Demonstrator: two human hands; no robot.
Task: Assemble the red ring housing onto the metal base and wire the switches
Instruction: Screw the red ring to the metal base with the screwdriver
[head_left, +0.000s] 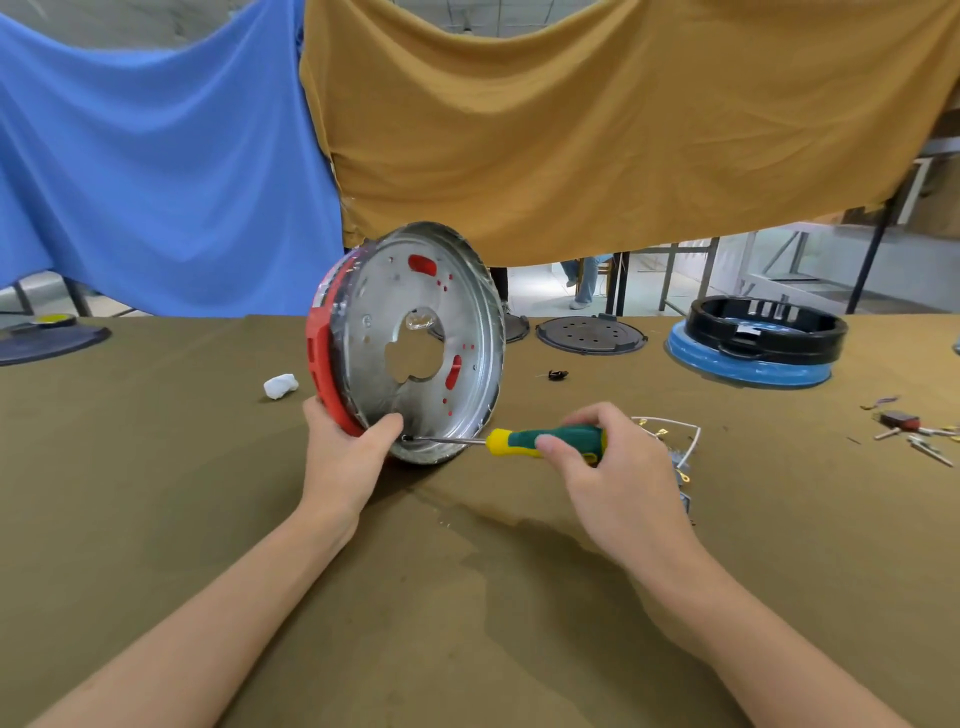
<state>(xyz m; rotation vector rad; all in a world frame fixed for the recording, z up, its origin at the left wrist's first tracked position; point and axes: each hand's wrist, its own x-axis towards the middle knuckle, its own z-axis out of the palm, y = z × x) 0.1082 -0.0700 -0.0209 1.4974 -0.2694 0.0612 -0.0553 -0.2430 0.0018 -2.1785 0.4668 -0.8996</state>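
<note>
Metal base (426, 343) in left grip (345, 457)

No text, label, brand or number can be read anywhere.

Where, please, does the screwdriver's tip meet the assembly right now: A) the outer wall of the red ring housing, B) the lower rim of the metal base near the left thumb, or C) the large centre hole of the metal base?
B: the screwdriver shaft ends at the metal base's lower rim beside the left hand's thumb.
</note>
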